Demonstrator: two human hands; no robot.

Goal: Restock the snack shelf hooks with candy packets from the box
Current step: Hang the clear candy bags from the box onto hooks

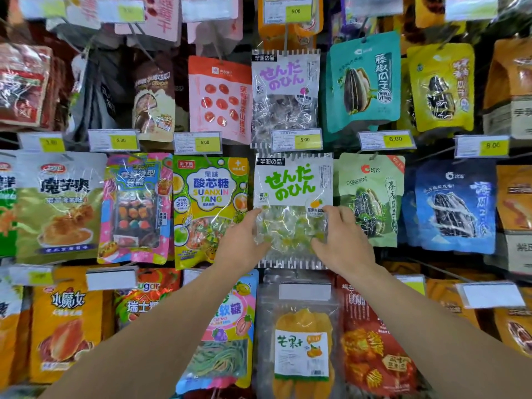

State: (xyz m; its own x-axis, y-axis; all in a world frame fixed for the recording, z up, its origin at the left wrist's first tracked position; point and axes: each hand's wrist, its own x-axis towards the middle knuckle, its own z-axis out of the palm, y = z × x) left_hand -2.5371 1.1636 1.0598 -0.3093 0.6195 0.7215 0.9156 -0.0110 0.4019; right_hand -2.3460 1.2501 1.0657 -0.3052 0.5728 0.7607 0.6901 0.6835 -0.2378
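A clear candy packet with green lettering (292, 185) hangs in the middle row of the snack shelf, just under a 5.00 price tag (298, 139). My left hand (241, 243) grips its lower left edge, thumb on the front. My right hand (341, 240) holds the lower right edge, fingers curled over the clear part with the yellow-green candies. The hook behind the packet's top is hidden. A matching packet with purple lettering (285, 93) hangs one row above. The box is out of view.
Neighbouring packets hang close on both sides: a yellow-green sour candy bag (210, 203) to the left and a green sunflower seed bag (371, 197) to the right. A dried mango packet (300, 347) hangs below. Price tags jut out in front of each row.
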